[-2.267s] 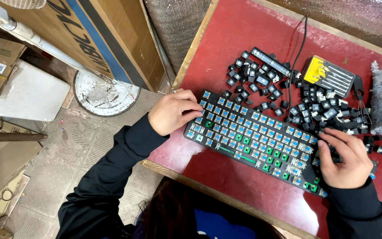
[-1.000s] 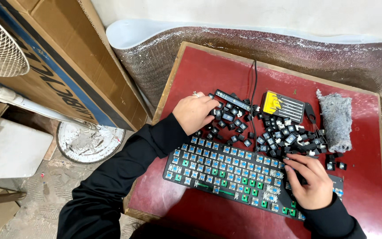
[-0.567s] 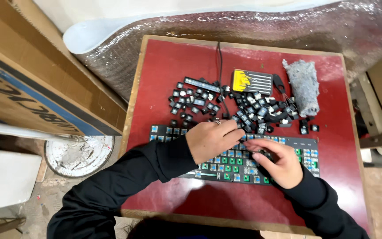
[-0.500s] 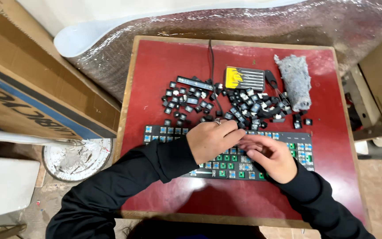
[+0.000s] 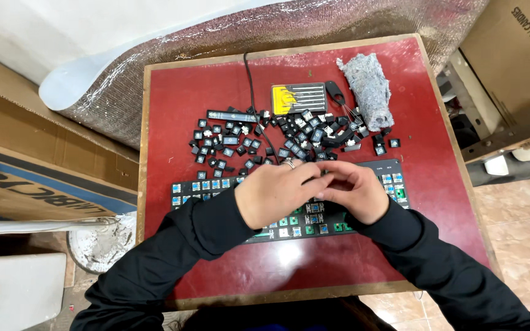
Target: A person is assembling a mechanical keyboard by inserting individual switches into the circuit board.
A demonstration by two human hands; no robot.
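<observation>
Two hands, the left hand (image 5: 275,195) and the right hand (image 5: 352,191), meet with fingertips pinched together over the black keyboard with blue and green switches (image 5: 216,187), loose black keycaps (image 5: 228,142) piled at twelve o'clock.

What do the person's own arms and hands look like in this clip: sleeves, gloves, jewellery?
Both arms are in long black sleeves reaching the wrists. The hands are bare, with no gloves. The left hand wears a silver-coloured ring on one finger; the right hand shows no ring.

Black keycaps (image 5: 240,144), red table (image 5: 191,92), grey cloth (image 5: 369,89), blue-green keyboard switches (image 5: 207,186).
</observation>
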